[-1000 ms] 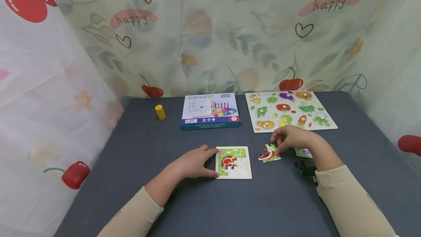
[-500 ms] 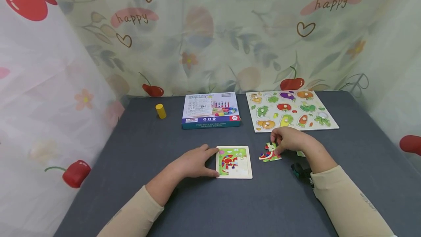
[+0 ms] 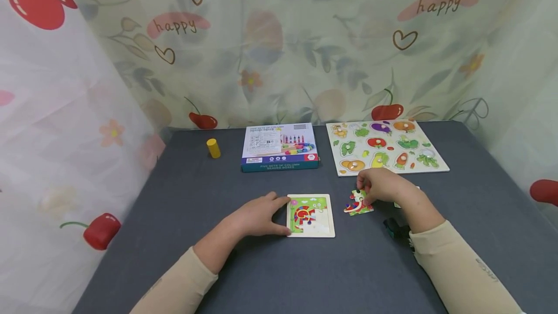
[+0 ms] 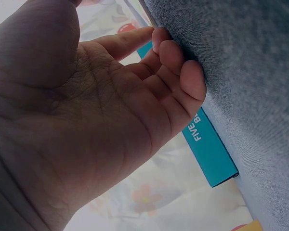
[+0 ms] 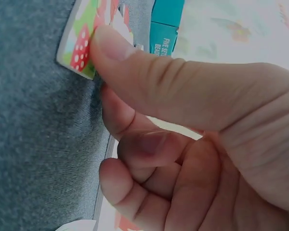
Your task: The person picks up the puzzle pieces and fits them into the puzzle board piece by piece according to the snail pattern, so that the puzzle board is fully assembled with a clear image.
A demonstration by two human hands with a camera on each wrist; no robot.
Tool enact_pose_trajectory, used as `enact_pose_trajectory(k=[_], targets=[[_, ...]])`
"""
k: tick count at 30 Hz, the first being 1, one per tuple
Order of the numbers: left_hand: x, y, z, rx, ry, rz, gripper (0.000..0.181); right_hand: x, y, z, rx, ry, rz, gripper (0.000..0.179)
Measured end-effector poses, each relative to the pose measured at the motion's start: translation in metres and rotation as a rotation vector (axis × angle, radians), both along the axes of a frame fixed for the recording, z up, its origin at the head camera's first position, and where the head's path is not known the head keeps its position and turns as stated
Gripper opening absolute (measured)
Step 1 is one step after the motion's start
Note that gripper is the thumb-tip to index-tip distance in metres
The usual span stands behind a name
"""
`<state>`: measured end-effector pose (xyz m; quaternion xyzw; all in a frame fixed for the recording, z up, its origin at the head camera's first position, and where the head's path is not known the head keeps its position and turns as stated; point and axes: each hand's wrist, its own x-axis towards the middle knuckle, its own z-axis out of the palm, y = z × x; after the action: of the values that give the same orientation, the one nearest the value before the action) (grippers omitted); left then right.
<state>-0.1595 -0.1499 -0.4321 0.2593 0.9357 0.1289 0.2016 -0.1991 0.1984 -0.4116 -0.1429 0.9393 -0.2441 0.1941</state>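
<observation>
A square jigsaw tray point(image 3: 322, 223) lies on the grey table, partly filled with a red and green picture. My left hand point(image 3: 257, 215) rests at its left side, thumb and index finger touching the edge near the corners. In the left wrist view the other fingers point(image 4: 192, 79) bend loosely near the cloth. To the right of the tray, my right hand point(image 3: 383, 186) pinches colourful puzzle pieces point(image 3: 358, 204) close to the table. The right wrist view shows the thumb point(image 5: 113, 45) against a piece with a dotted red shape point(image 5: 80, 50); how many pieces overlap, I cannot tell.
Behind stand a blue-edged box point(image 3: 280, 148), a vegetable peg board point(image 3: 389, 148) and a yellow cylinder point(image 3: 213, 149). A mostly hidden card-like thing point(image 3: 397, 205) lies under the right wrist. Printed curtains enclose the table's back and sides.
My right wrist and forearm have shifted slightly left while the fingers stay at the puzzle pieces. The left hand and tray keep their place.
</observation>
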Motion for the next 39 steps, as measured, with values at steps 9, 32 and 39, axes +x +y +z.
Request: enact_pose_trajectory(k=[9,32,39], targets=[[0.000,0.001,0.000,-0.004,0.007,-0.003,0.090,-0.001,0.009,0.005,-0.066,-0.001,-0.011,0.031],[0.001,-0.001,-0.001,0.007,0.020,-0.007,0.090,0.018,0.013,0.051,-0.178,0.121,0.018,0.026],[0.001,-0.001,-0.002,0.011,0.019,-0.009,0.090,0.029,0.000,0.061,-0.194,0.131,0.043,0.029]])
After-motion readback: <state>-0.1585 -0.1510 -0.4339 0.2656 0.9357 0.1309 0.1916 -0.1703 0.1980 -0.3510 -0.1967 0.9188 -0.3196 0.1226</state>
